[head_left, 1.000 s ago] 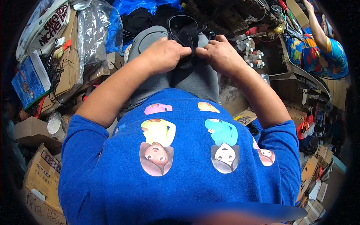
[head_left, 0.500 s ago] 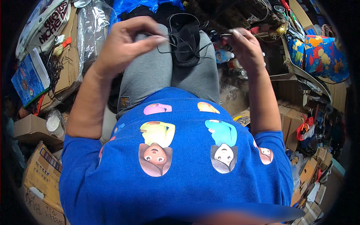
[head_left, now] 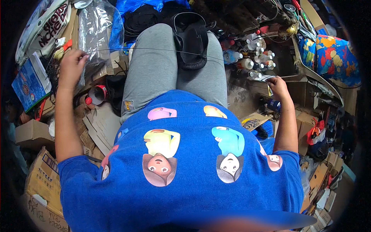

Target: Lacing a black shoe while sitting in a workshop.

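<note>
A black sandal [head_left: 193,44] lies on my lap between the grey-trousered knees, its open strap side away from me. A thin dark thread [head_left: 154,48] runs nearly straight across my lap and over the sandal. My left hand [head_left: 72,66], far out to the left, pinches one end of it between thumb and fingertips. On the right, the thread leads toward my right hand [head_left: 279,87], whose fingers are closed in a pinch; its far stretch fades against the bottles. Whether a needle is also in those right fingers is too small to tell.
Several plastic bottles [head_left: 255,54] stand beyond my right knee. To the left are clear plastic sheeting [head_left: 96,34], a red cup [head_left: 98,92] and cardboard boxes [head_left: 33,131]. A paint-splattered blue container [head_left: 336,60] stands far right. A blue-bristled brush [head_left: 265,129] lies by my right elbow.
Both hands have moved apart, the left out to the left and the right outward and nearer me. The thread, looped loosely over the sandal before, is now drawn out nearly straight.
</note>
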The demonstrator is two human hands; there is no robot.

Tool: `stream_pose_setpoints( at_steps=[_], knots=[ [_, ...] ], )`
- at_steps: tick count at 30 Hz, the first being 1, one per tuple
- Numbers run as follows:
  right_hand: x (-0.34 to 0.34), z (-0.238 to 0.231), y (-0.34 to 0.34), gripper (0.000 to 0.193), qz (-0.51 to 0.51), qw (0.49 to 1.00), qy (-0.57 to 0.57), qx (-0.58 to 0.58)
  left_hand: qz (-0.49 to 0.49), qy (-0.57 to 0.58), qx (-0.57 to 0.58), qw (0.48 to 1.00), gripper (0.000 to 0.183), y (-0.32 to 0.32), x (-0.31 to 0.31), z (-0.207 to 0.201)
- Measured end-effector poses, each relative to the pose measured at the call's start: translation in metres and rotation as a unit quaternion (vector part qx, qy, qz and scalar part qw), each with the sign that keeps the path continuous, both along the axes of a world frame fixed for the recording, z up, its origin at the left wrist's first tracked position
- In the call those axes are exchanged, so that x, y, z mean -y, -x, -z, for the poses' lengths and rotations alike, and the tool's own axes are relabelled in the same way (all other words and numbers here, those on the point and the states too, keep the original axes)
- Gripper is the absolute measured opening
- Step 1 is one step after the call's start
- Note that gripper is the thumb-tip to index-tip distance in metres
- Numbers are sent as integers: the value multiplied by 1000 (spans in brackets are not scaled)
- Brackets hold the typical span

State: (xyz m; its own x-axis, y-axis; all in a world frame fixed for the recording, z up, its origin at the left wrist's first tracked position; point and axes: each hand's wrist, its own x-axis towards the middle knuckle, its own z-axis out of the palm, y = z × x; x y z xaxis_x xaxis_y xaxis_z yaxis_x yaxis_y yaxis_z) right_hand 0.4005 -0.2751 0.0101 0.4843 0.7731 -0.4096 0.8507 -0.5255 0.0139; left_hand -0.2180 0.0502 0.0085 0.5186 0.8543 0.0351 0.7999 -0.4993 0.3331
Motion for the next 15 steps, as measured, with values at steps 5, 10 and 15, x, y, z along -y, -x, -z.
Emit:
stream_pose_setpoints(
  at_steps=[5,10,15],
  knots=[
    [-67,-14,96,22,1,944,-150,-294,190,27,152,970,29,-125,43,-4],
    [-134,-16,162,20,-94,857,-271,-429,346,4,273,898,32,-232,64,5],
    [-151,-14,166,15,-171,895,-214,-351,349,161,127,914,26,-252,54,1]
  ],
)
